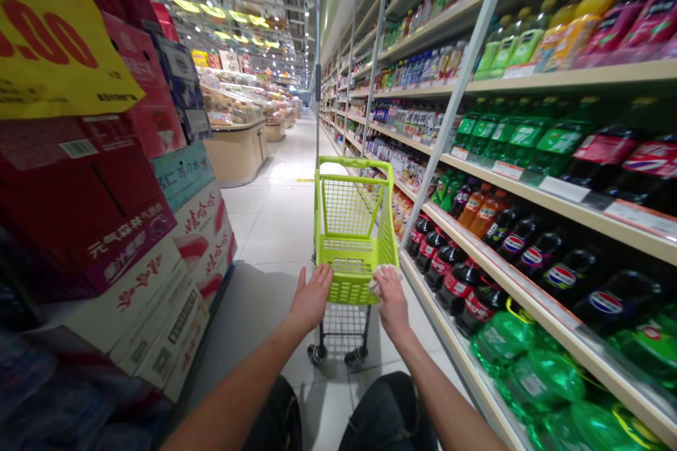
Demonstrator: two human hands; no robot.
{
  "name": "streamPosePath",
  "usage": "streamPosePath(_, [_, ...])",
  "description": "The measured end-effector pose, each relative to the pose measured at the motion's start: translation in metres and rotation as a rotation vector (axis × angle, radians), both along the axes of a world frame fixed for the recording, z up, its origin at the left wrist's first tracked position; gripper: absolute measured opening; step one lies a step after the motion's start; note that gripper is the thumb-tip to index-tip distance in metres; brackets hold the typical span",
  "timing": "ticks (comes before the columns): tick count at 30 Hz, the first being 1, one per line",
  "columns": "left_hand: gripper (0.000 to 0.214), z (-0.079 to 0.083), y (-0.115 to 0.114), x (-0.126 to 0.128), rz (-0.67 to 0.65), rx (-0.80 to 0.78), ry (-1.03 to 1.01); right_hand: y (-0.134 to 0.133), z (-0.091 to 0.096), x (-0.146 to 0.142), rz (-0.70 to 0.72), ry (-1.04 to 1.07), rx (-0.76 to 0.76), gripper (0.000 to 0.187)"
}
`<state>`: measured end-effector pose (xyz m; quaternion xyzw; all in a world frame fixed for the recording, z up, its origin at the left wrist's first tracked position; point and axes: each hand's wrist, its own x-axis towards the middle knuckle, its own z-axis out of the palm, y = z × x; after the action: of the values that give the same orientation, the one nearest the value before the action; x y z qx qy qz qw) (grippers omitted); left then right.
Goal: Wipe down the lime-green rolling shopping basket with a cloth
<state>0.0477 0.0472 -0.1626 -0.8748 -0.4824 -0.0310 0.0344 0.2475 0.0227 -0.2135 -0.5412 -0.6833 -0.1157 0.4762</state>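
A lime-green shopping cart [388,229] with a plastic lattice basket stands in front of my knees on a wheeled metal frame. My left hand [312,297] rests against the near left corner of the basket, its fingers stretched out and thumb apart. At the near right corner, my right hand [394,301] is closed on a crumpled whitish cloth [375,285], pressed to the rim. Part of the cloth is hidden under my fingers. The basket's visible floor shows only its lattice.
Along the right run shelves [560,190] of bottled drinks, close to the cart. Stacked drink cartons [142,303] line the left, below a yellow price sign [58,42]. Farther off on the left is a display counter [238,151]. The tiled aisle floor [280,218] stretches ahead.
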Motion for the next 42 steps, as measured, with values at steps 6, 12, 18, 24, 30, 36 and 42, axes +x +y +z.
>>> streamPosePath(6, [0.064, -0.001, 0.006, -0.008, -0.029, 0.025, -0.021, 0.012, -0.014, -0.04, 0.207, -0.158, -0.009, 0.039])
streamPosePath(12, [0.066, -0.001, 0.009, -0.011, -0.027, 0.014, -0.025, 0.005, -0.005, 0.025, -0.078, -0.075, -0.026, 0.045])
streamPosePath(18, [0.064, 0.004, 0.006, 0.0, -0.023, 0.022, -0.016, 0.012, -0.012, -0.014, 0.125, -0.2, -0.048, 0.034])
streamPosePath(24, [0.06, 0.01, 0.005, 0.0, -0.041, 0.009, -0.044, 0.003, -0.009, 0.041, -0.072, -0.061, -0.023, 0.05])
streamPosePath(30, [0.055, 0.019, 0.018, -0.001, -0.07, -0.012, -0.061, 0.009, -0.02, 0.025, -0.036, -0.061, -0.05, 0.049])
streamPosePath(36, [0.046, 0.027, 0.019, 0.004, -0.044, -0.018, -0.054, 0.027, -0.023, 0.035, 0.05, -0.115, -0.046, 0.038])
streamPosePath(42, [0.05, 0.014, -0.006, 0.024, -0.126, -0.01, -0.095, 0.03, -0.017, 0.07, -0.06, -0.073, -0.069, 0.036])
